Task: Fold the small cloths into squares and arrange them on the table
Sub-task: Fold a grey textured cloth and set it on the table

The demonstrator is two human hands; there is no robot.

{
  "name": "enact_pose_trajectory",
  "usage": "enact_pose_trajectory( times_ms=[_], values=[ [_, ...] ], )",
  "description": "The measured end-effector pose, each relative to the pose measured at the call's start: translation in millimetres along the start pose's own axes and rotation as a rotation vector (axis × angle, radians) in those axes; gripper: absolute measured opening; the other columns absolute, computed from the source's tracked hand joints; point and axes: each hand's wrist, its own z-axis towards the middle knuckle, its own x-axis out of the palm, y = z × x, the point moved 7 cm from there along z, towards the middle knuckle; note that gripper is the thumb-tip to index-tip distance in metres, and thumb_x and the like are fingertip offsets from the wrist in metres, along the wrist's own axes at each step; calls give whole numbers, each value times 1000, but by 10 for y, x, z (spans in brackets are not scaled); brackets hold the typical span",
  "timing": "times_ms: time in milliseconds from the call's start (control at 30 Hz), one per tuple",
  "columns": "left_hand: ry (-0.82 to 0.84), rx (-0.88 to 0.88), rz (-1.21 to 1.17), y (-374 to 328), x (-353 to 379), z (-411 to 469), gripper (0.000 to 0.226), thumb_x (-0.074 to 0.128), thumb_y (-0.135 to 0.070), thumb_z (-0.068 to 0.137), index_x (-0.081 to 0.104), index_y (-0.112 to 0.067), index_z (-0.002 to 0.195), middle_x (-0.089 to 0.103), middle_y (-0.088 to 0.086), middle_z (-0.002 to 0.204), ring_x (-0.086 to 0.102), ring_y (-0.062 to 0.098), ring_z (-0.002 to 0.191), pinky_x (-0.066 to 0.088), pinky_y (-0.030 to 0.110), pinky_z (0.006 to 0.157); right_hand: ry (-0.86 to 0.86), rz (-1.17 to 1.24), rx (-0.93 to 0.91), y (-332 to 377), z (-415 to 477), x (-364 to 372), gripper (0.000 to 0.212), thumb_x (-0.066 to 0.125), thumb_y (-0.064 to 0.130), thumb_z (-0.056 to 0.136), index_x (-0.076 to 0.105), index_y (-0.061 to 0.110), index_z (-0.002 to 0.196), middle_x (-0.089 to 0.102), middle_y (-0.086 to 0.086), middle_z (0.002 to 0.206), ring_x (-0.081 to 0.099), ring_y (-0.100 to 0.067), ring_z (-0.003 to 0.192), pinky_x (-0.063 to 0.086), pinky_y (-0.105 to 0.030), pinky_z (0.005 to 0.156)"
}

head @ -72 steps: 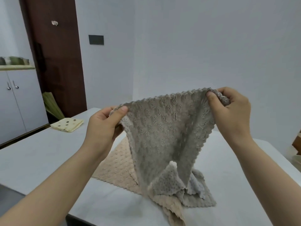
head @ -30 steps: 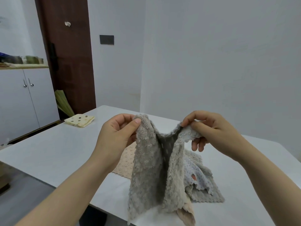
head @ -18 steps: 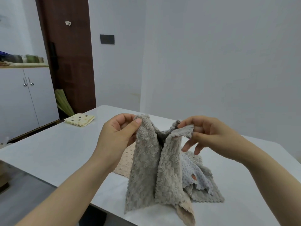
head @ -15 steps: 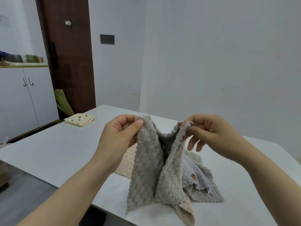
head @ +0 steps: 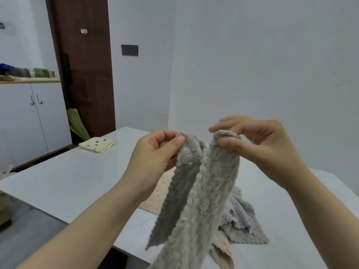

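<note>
Fingers (head: 179,138) pinching fluffy grey cloth (head: 210,191), 2 hanging folds

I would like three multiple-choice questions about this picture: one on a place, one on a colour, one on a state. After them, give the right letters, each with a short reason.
1. Where does the folded yellow spotted cloth lie?
A. on a chair
B. on the table, near its far left corner
C. inside a drawer

2. What colour is the fluffy cloth that the person holds up?
A. grey
B. red
C. dark green

3. In what state is this fluffy cloth?
A. spread flat on the table
B. rolled into a ball
C. hanging down, pinched at its top edge by the left hand and the right hand

Answers:
1 B: it rests on the tabletop by the far left corner.
2 A: its surface is grey all over.
3 C: each hand pinches the top and the rest hangs.
</note>
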Motion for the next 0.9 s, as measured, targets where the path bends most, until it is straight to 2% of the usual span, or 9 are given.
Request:
enact_pose_trajectory(
  times_ms=[67, 133, 200, 333, 433, 533, 633, 800, 900],
  values=[
    [11, -26, -7, 33, 18, -45, 11, 63, -16, 87, 69, -8, 89, 67, 10, 80, 59, 21, 72, 50, 38, 74, 57, 176, 50, -36, -41, 100, 13, 83, 28, 68, 75, 17, 68, 74, 1, 77, 69, -10, 83, 52, -25, 78],
    [24, -44, -13, 51, 19, -88, 12, 63, -16, 85, 69, -6, 89, 67, 14, 81, 58, 24, 72, 48, 38, 72, 85, 245, 128, -93, -95, 205, 11, 77, 21, 72, 72, 15, 64, 67, -1, 62, 63, -12, 60, 50, -21, 57],
    [42, -54, -7, 60, 15, -129, 16, 64, -17, 83, 70, -4, 90, 68, 19, 87, 57, 28, 76, 49, 41, 75, 76, 220, 175, -155, -142, 261, 14, 74, 25, 73, 71, 13, 65, 63, -4, 59, 59, -13, 56, 47, -22, 52],
    [53, -30, 48, 28, 0, -196, 17, 64, -16, 84, 74, -5, 92, 74, 15, 92, 68, 25, 82, 58, 35, 81, 83, 112, 172, -157, -203, 322, 26, 70, 35, 81, 71, 10, 72, 62, -12, 64, 58, -13, 61, 45, -25, 56],
    [43, 5, 120, 7, -1, -217, 15, 66, -18, 83, 76, -10, 90, 75, 10, 88, 70, 25, 85, 59, 33, 80, 135, 50, 158, -124, -233, 402, 27, 65, 35, 86, 69, 11, 73, 66, -11, 70, 61, -18, 65, 47, -25, 61],
    [42, 32, 138, -17, 19, -255, 14, 67, -18, 82, 76, -11, 89, 75, 10, 85, 71, 23, 80, 58, 31, 76, 145, -14, 123, -115, -242, 453, 31, 61, 37, 89, 69, 10, 76, 65, -12, 74, 62, -24, 73, 49, -31, 67],
    [62, 47, 120, -31, 63, -307, 18, 68, -22, 77, 77, -11, 89, 76, 8, 86, 72, 23, 82, 59, 32, 77, 106, -21, 124, -130, -244, 464, 32, 58, 36, 92, 70, 11, 77, 69, -5, 75, 64, -21, 76, 51, -32, 71],
    [68, 56, 83, -35, 94, -353, 15, 69, -18, 75, 77, -12, 86, 76, 5, 82, 71, 13, 71, 55, 21, 65, 84, -18, 154, -163, -266, 463, 33, 59, 34, 92, 70, 7, 77, 68, -9, 75, 63, -26, 77, 50, -33, 70],
    [41, 64, 102, -28, 68, -342, 21, 70, -25, 69, 77, -12, 83, 75, 10, 81, 70, 23, 73, 59, 33, 69, 105, -46, 160, -151, -278, 469, 34, 61, 34, 93, 69, 5, 76, 66, -13, 73, 60, -27, 75, 48, -34, 67]
  ],
)
